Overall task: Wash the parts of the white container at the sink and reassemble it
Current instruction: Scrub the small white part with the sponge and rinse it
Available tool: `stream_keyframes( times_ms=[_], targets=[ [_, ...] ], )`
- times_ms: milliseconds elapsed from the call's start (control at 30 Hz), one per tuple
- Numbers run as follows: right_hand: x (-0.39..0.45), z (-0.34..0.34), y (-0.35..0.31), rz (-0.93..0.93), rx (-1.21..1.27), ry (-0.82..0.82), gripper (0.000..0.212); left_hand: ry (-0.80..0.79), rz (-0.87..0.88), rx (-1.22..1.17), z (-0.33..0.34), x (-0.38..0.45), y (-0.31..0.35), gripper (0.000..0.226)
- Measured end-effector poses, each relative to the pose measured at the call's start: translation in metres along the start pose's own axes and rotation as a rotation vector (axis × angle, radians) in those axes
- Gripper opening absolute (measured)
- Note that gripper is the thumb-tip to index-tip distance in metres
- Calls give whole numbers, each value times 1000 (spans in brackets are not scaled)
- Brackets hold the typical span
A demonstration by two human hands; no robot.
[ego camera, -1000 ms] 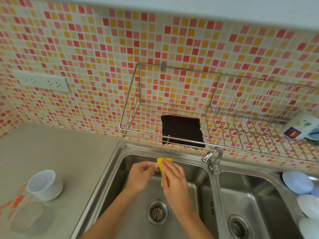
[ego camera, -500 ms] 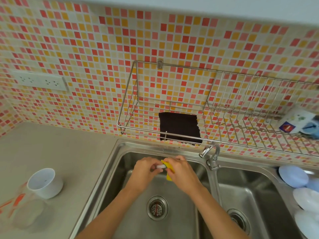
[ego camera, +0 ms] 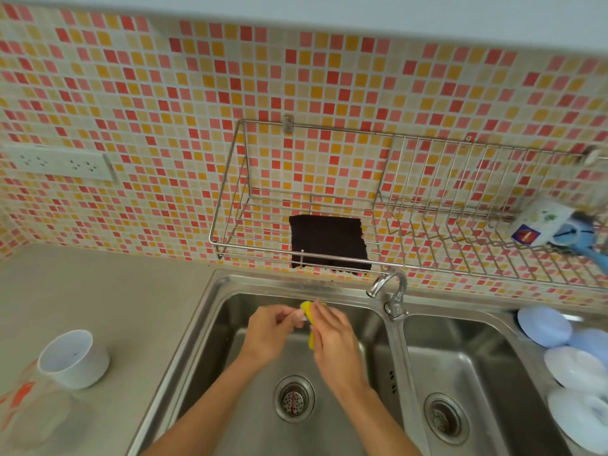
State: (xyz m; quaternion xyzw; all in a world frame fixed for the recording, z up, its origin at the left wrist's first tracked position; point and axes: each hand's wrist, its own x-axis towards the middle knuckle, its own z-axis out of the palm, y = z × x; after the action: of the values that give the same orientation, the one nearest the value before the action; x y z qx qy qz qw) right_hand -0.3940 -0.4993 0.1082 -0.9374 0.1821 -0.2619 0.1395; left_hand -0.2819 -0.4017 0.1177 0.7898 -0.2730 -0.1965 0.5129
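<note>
1. Our right hand (ego camera: 332,340) has its grip curled round a yellow sponge (ego camera: 309,319), which shows above and below the fingers.
2. Our left hand (ego camera: 268,334) pinches a small pale piece (ego camera: 300,314) at its fingertips, pressed against the sponge; it is too small for us to say what it is.
3. Both hands meet over the left basin of the steel sink (ego camera: 250,284), above its drain (ego camera: 293,398). We count two basins and two drains, the second drain (ego camera: 445,417) in the right basin.
4. One tap (ego camera: 390,291) stands on the divider just right of our hands, its spout turned towards the left basin.
5. The white cup (ego camera: 74,358) of the container stands upright on the desk (ego camera: 98,297), well left of the sink, with a clear orange-printed thing (ego camera: 23,409) just beside it.
6. We see four round pale lids or dishes (ego camera: 544,325) stacked along the sink's right edge.
7. One wire rack (ego camera: 378,205) hangs on the tiled wall, holding a dark cloth (ego camera: 329,241) and a white packet (ego camera: 539,222).
</note>
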Motion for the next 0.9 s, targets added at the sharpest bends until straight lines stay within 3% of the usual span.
stream_keyframes(
  times_ms=[100,233,367,533,600,700,800,867,900],
  targets=[
    [3,-2,-2,119,17,32,51,71,6,-34,6,-6,3,15],
    [-3,-7,-23,34,-5,63,50,29,13,-158,2,-12,6,17],
    [-8,-11,-11,241,22,70,47,86,22,-127,-8,-18,9,18],
    [-23,-3,-55,90,-8,100,46,-33,-3,-161,-27,-22,7,17],
    [-19,-2,-52,173,7,126,46,-45,0,-161,-35,-22,6,17],
    [-5,-12,-38,253,19,117,41,-54,-11,-178,-37,-17,15,19],
    [9,-22,-28,138,-81,46,26,-81,-22,-191,-37,-11,23,22],
    [11,-28,-28,63,-145,-65,17,-96,50,-156,-42,-19,21,16],
    [-7,-25,-46,130,-202,-80,14,-195,115,-49,-55,-33,13,11]
  ],
)
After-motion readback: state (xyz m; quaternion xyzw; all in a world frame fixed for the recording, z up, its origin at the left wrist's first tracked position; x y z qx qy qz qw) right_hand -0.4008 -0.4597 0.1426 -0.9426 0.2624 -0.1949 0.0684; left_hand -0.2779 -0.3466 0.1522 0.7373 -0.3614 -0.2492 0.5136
